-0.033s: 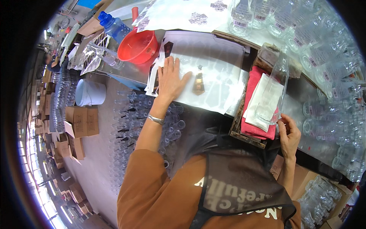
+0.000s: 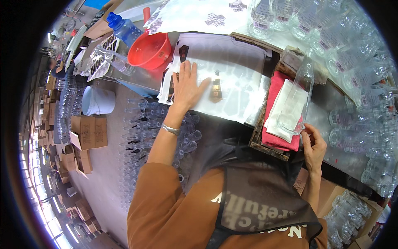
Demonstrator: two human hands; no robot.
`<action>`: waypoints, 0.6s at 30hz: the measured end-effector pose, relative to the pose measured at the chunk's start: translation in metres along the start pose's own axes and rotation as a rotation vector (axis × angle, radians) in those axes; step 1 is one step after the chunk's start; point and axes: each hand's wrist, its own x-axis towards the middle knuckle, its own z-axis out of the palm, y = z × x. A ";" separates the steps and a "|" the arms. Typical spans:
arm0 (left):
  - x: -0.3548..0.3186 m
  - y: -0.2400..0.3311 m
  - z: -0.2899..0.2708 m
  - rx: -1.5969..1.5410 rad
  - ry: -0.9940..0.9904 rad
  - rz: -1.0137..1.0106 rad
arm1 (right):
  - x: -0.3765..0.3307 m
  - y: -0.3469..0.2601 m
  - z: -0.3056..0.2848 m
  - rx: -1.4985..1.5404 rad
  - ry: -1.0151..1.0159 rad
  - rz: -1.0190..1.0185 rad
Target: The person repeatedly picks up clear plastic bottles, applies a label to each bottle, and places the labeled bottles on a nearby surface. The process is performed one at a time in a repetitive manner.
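My left hand [image 2: 186, 85] lies flat, fingers spread, on a stack of glossy white label sheets [image 2: 236, 62] on the worktable. A small dark and gold label [image 2: 215, 89] sits on the sheet just right of my thumb. A clear glass bottle [image 2: 296, 97] lies with its neck pointing away, and my right hand [image 2: 314, 145] grips its base. The bottle rests on a folded white cloth [image 2: 286, 112] over a red cloth [image 2: 275, 85] in a shallow wooden tray [image 2: 259, 137].
A red plastic funnel [image 2: 149, 50] and a blue water bottle [image 2: 124, 27] stand at the table's far left. Several clear glass bottles [image 2: 365, 74] crowd the right side. Below on the floor are a white bucket [image 2: 97, 101], rows of bottles [image 2: 145, 137] and cardboard boxes [image 2: 87, 133].
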 end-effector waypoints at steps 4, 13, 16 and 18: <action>-0.003 0.010 -0.001 -0.041 0.073 -0.040 | -0.001 -0.004 -0.003 -0.045 -0.025 -0.024; -0.093 -0.020 -0.031 -0.170 0.202 0.101 | -0.009 0.016 -0.011 -0.050 0.021 -0.003; -0.099 -0.023 -0.030 -0.074 0.212 0.187 | -0.006 0.010 -0.008 -0.038 0.001 -0.029; -0.100 -0.026 -0.028 -0.056 0.205 0.181 | -0.005 0.009 -0.007 -0.031 0.005 -0.047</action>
